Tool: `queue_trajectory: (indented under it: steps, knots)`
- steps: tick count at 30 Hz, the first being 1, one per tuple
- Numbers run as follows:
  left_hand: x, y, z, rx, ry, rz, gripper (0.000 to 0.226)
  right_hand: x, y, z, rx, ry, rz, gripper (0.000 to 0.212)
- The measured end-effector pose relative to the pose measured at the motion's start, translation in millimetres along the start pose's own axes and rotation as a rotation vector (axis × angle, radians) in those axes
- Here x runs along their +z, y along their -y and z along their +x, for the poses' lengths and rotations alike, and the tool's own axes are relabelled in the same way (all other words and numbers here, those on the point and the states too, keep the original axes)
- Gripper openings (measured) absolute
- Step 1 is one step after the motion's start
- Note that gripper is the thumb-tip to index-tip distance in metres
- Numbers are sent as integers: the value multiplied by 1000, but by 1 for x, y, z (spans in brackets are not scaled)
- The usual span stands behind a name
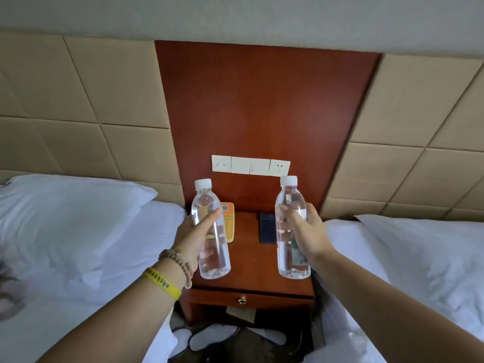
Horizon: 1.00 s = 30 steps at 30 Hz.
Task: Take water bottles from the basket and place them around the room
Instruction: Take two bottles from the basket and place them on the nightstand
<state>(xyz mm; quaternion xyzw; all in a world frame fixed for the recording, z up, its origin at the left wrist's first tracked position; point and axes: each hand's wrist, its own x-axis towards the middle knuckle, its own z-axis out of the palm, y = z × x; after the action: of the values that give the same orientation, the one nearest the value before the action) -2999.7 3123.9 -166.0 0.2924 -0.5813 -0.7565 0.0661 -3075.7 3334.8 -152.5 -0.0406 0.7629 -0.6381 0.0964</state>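
I hold two clear water bottles with white caps upright over a reddish wooden nightstand (248, 273). My left hand (192, 238) grips the left bottle (213, 258) around its middle, thumb across the front. My right hand (307, 231) grips the right bottle (290, 247), which has a small label low on its side. Both bottle bases hang near the nightstand's front edge; whether they touch the top I cannot tell. No basket is in view.
On the nightstand lie an orange-yellow card (228, 218) and a dark flat device (267, 227). A switch and socket panel (250, 165) sits on the wood backboard. White beds with pillows flank the nightstand left (78, 231) and right (406, 258). White slippers (209, 336) lie on the floor.
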Motion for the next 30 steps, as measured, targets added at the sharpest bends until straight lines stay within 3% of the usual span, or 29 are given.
queue_trajectory:
  steps: [10, 14, 20, 23, 27, 30]
  knots:
    - [7, -17, 218, -54, 50, 183, 30, 57, -46, 183, 157, -113, -29, 59]
    - [1, 4, 278, -108, 26, 183, 30, 70, -78, 233, 239, -124, -117, 52]
    - [-4, 58, 339, -141, -66, 128, 33, 98, -142, 307, 315, -127, -301, 57]
    - [1, 92, 356, -118, -143, 159, 35, 122, -181, 340, 354, -124, -282, 63]
    - [8, 133, 374, -183, -197, 214, 59, 155, -224, 373, 387, -144, -238, 61]
    - [12, 155, 384, -189, -212, 213, 52, 170, -250, 389, 356, -155, -251, 62]
